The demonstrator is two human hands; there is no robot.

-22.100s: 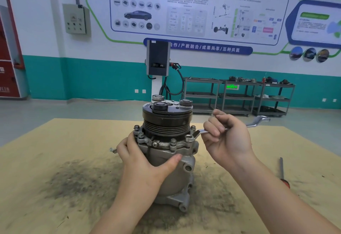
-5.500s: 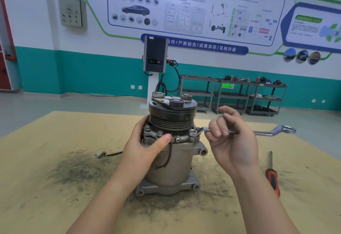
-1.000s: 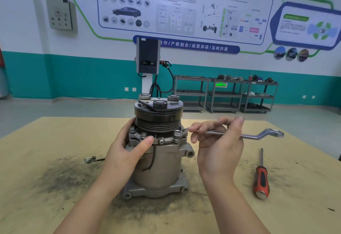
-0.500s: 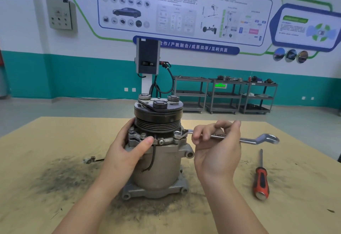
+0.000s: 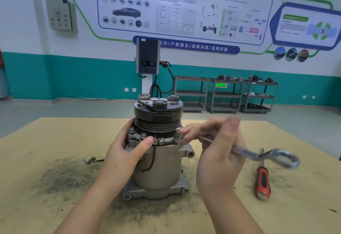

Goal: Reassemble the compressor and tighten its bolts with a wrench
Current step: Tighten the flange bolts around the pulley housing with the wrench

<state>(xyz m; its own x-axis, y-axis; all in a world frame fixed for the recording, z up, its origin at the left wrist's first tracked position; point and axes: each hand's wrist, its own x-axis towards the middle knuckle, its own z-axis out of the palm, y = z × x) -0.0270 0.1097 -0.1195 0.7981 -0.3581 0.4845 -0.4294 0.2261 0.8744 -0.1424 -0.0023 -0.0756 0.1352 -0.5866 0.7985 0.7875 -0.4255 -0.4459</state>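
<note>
The left hand (image 5: 127, 155) grips the upright grey metal compressor (image 5: 158, 159), which stands mid-table on the tan wooden table (image 5: 46, 141). The right hand (image 5: 219, 152) holds the blurred silver ring wrench (image 5: 258, 155), seemingly on a right-side bolt. The red-handled screwdriver (image 5: 262, 182) lies right.

A blue banner (image 5: 186, 46) on the far wall carries white Chinese characters: 合作/产教融合/成果共享/互利共赢, its first part hidden behind the charging unit (image 5: 148, 56). A green lit exit sign (image 5: 220, 85) glows low on the wall behind the shelving carts. The print on the large wall poster (image 5: 184, 10) is too small and blurred to read.
</note>
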